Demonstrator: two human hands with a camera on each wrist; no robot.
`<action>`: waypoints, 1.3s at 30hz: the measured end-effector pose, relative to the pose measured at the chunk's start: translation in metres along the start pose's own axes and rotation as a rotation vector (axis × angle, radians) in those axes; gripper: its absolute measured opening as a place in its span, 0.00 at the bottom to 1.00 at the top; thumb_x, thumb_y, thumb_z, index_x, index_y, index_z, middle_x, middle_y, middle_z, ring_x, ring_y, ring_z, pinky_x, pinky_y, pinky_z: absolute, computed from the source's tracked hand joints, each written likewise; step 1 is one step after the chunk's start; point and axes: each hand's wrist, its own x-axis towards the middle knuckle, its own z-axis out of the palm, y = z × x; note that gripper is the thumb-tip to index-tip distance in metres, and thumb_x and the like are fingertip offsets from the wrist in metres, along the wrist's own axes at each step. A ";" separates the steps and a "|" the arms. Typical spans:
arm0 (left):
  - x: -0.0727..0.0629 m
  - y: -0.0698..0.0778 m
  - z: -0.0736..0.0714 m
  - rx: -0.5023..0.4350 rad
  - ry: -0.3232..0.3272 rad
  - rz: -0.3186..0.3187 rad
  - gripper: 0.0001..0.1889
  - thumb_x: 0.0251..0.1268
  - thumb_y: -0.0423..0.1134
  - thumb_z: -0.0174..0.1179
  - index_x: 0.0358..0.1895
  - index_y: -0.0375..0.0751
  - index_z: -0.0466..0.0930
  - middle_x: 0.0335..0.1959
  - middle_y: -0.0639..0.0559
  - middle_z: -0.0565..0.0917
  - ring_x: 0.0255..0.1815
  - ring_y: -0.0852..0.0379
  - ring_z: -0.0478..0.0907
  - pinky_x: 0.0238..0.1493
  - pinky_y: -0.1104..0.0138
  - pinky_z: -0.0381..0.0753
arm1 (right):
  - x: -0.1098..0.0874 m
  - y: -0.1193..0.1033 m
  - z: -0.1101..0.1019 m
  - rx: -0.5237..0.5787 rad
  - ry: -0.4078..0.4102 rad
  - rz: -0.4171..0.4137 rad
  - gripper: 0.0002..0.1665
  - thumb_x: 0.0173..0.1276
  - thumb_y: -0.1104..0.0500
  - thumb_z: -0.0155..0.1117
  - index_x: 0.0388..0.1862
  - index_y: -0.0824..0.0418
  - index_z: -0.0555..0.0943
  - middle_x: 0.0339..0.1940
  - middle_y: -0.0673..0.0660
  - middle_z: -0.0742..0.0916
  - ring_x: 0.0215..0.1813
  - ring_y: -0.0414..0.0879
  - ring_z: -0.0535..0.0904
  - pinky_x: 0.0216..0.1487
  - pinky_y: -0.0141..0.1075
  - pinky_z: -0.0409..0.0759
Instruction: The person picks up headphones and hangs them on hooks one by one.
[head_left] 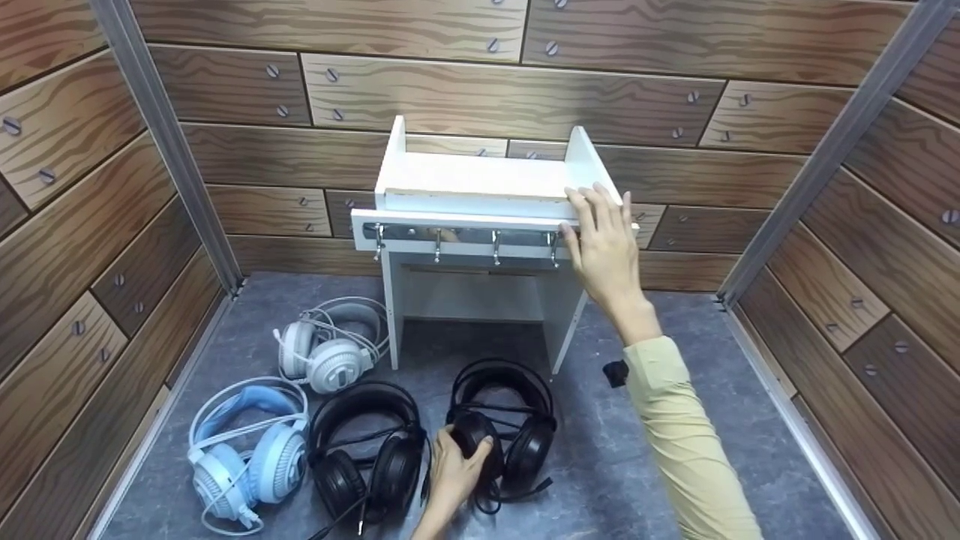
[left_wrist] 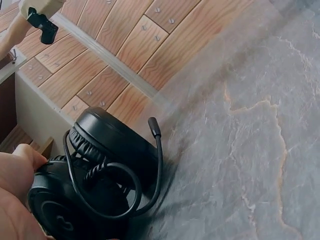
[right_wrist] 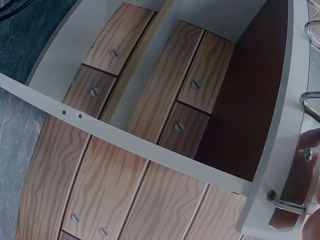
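My left hand grips the left ear cup of a black headset lying on the floor in front of a white shelf unit. In the left wrist view, the thumb and palm of my left hand lie against the headset's ear cup, and its boom microphone points up. My right hand rests on the right end of the unit's hook rail, its fingers reaching up to the shelf edge. Metal hooks line this rail, with nothing hanging on them.
A second black headset lies just left of my left hand. Farther left are a light blue headset and a white headset. Wood-patterned walls enclose the back and sides of the grey floor.
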 end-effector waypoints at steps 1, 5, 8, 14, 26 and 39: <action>0.000 -0.001 0.000 -0.021 0.008 0.000 0.31 0.53 0.46 0.71 0.55 0.28 0.72 0.49 0.34 0.78 0.57 0.34 0.76 0.60 0.46 0.74 | 0.000 0.000 0.000 0.002 -0.001 0.000 0.28 0.82 0.47 0.47 0.74 0.58 0.67 0.67 0.64 0.75 0.77 0.59 0.63 0.81 0.54 0.37; -0.002 -0.006 0.001 -0.162 0.012 -0.010 0.29 0.49 0.39 0.72 0.53 0.32 0.71 0.50 0.38 0.80 0.57 0.39 0.78 0.61 0.50 0.75 | 0.000 -0.001 0.001 0.008 0.002 0.003 0.28 0.82 0.48 0.47 0.74 0.58 0.68 0.67 0.64 0.76 0.77 0.60 0.63 0.81 0.55 0.37; -0.004 -0.008 0.000 -0.270 -0.002 -0.029 0.30 0.47 0.36 0.72 0.54 0.33 0.70 0.52 0.38 0.80 0.56 0.42 0.79 0.60 0.52 0.76 | 0.000 -0.001 0.001 0.013 0.000 0.007 0.28 0.82 0.47 0.47 0.73 0.58 0.68 0.67 0.64 0.76 0.77 0.60 0.63 0.81 0.54 0.36; -0.007 -0.007 0.002 -0.302 0.009 -0.107 0.30 0.49 0.37 0.69 0.58 0.37 0.70 0.55 0.36 0.82 0.55 0.43 0.80 0.57 0.52 0.77 | 0.002 0.001 -0.001 0.018 -0.007 0.014 0.28 0.82 0.46 0.46 0.74 0.58 0.68 0.67 0.64 0.75 0.77 0.60 0.62 0.82 0.53 0.35; -0.014 -0.006 0.001 -0.272 0.091 -0.206 0.26 0.52 0.41 0.65 0.57 0.40 0.75 0.55 0.35 0.83 0.52 0.42 0.80 0.49 0.54 0.77 | 0.000 0.000 0.001 0.007 -0.004 0.007 0.27 0.82 0.47 0.46 0.73 0.58 0.68 0.66 0.63 0.76 0.77 0.59 0.62 0.81 0.55 0.37; -0.019 -0.011 0.001 -0.428 0.161 -0.073 0.34 0.48 0.32 0.71 0.62 0.34 0.69 0.57 0.34 0.81 0.58 0.41 0.80 0.60 0.57 0.77 | 0.000 0.000 0.001 0.024 -0.007 0.017 0.28 0.82 0.47 0.47 0.73 0.58 0.68 0.66 0.63 0.75 0.77 0.59 0.62 0.82 0.53 0.35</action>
